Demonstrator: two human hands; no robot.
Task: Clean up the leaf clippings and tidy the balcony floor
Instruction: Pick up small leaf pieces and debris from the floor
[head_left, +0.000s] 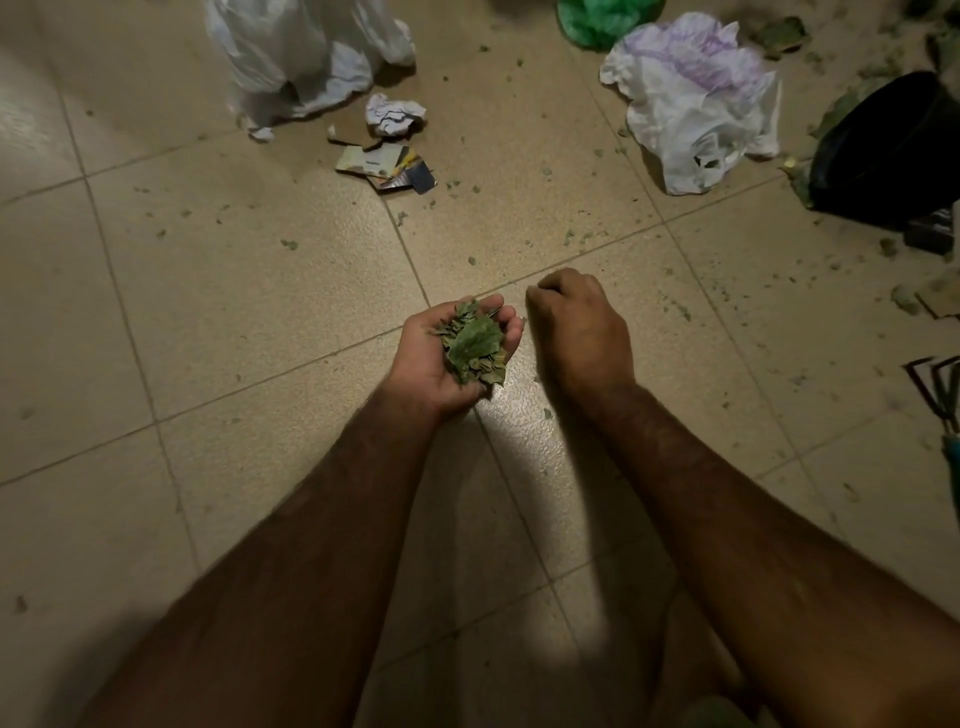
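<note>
A bag (691, 104) is lying crumpled, contents hidden. My left hand (428, 366) is cupping green clippings (474, 347); right hand (577, 328) curling, grasp unclear.

Cups leaf clippings (474, 347) in the upturned left hand (427, 364). Holds the right hand (577, 328) beside it, knuckles up, fingers (543, 300) curled.

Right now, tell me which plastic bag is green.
The green bag at the top edge, beside the purple-printed white bag; the plain white bag lies upper left.

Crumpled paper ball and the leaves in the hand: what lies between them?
A torn packet and scattered leaf bits on the floor, head view.
</note>
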